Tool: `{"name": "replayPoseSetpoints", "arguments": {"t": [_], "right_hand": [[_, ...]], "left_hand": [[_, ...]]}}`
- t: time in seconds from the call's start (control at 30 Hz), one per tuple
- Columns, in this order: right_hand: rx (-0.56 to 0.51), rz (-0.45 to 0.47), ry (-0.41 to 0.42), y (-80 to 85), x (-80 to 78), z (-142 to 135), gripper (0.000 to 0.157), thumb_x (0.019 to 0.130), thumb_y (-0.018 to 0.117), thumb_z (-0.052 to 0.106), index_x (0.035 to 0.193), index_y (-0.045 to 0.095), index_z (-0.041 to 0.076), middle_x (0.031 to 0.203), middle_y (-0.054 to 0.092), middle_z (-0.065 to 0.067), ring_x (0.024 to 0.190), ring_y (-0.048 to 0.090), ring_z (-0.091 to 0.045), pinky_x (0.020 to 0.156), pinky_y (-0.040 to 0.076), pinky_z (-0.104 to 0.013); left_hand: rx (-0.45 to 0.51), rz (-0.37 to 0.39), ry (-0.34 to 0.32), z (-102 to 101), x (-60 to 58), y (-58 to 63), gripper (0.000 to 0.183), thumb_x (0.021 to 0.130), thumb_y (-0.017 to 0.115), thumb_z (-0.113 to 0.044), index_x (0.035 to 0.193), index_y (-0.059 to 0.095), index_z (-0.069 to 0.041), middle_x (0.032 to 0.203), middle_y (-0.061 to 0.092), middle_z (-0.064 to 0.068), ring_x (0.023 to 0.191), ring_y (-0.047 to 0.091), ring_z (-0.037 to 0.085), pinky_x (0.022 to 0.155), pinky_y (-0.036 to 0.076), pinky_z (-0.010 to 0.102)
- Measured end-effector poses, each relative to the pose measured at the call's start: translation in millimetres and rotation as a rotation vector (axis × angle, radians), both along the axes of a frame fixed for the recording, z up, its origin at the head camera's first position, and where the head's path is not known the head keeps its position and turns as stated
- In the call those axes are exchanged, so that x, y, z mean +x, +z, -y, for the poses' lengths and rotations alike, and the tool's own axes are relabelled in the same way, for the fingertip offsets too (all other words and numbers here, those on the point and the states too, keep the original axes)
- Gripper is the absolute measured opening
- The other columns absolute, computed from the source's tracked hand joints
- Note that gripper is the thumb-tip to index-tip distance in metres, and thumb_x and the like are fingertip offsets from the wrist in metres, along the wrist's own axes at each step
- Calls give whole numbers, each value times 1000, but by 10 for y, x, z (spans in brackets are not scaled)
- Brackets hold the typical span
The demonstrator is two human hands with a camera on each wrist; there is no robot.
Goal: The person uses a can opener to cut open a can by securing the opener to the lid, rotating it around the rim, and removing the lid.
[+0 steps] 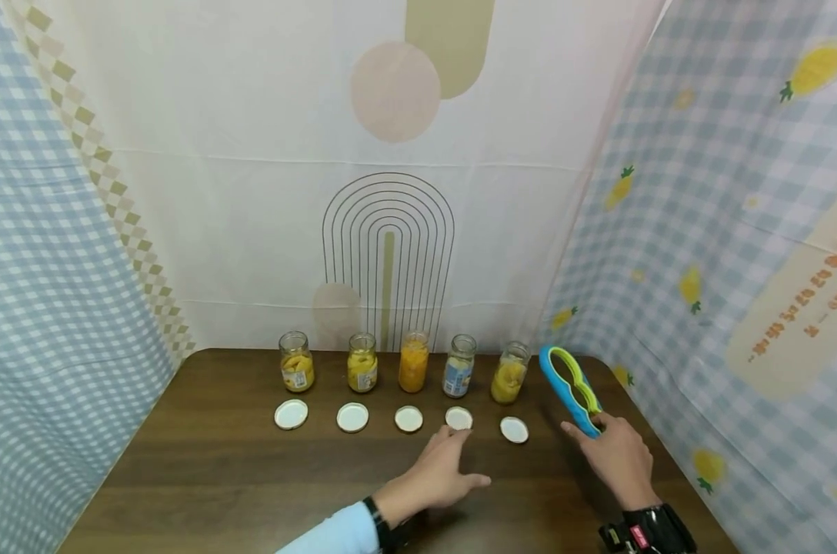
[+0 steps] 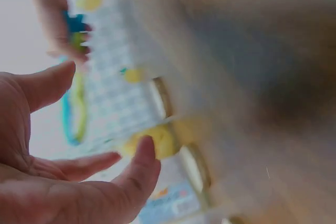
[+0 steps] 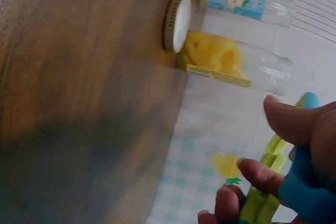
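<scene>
My right hand [image 1: 615, 454] grips a blue and green jar opener [image 1: 560, 388], whose long loop points up and away over the table's right side. In the right wrist view, the fingers curl around its blue handle [image 3: 304, 182]. My left hand [image 1: 435, 473] reaches out over the table with thumb and fingers spread, nothing between them. Its fingertips overlap the near edge of a white lid [image 1: 458, 418] in the head view. Behind that lid stands an uncapped jar with a blue label [image 1: 458, 369]. To its right is a jar of yellow fruit [image 1: 510, 375], a lid [image 1: 514, 429] in front.
Further left along the back edge stand a jar of orange fruit [image 1: 413, 362] and two jars of yellow fruit, each with a white lid [image 1: 352, 417] lying before it. Cloth [image 1: 391, 254] hangs behind the brown table [image 1: 204, 477] and at both sides.
</scene>
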State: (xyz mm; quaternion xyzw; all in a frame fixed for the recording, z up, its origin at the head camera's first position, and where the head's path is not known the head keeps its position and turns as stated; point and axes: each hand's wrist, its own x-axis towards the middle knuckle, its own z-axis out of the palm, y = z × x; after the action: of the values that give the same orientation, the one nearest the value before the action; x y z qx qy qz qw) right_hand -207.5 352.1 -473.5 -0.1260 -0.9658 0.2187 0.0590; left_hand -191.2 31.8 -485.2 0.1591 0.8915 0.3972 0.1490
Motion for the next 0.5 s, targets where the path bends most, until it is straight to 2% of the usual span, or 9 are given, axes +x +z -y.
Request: {"name": "replayPoseSetpoints", "arguments": {"t": [0.13, 0.23, 0.37, 0.5], "right_hand": [[-8, 64, -12, -65, -53, -45, 88, 86, 69, 81, 128, 70, 3, 88, 67, -10, 68, 59, -24, 53, 40, -36], [-3, 112, -26, -98, -82, -77, 84, 89, 70, 77, 126, 69, 1, 85, 64, -10, 68, 58, -26, 54, 42, -38], [24, 170, -17, -137, -116, -117, 78, 92, 71, 68, 126, 67, -2, 88, 63, -13, 75, 59, -29, 57, 44, -40], [32, 201, 3, -180, -154, -140, 79, 94, 69, 67, 127, 65, -4, 92, 64, -16, 78, 60, -31, 60, 47, -42]], "left_hand": [[15, -88, 3, 425, 314, 100, 80, 94, 81, -48, 156, 52, -7, 150, 55, 16, 142, 52, 38, 115, 49, 58], [24, -123, 33, 719, 497, 118, 79, 95, 78, -51, 155, 53, -7, 145, 56, 13, 136, 54, 37, 109, 50, 60], [19, -116, 94, 1050, 660, 116, 78, 97, 76, -52, 154, 53, -4, 144, 57, 17, 131, 57, 41, 104, 50, 67], [35, -126, 177, 1263, 766, 100, 75, 95, 79, -48, 151, 56, -2, 143, 59, 21, 129, 58, 45, 101, 48, 72]]}}
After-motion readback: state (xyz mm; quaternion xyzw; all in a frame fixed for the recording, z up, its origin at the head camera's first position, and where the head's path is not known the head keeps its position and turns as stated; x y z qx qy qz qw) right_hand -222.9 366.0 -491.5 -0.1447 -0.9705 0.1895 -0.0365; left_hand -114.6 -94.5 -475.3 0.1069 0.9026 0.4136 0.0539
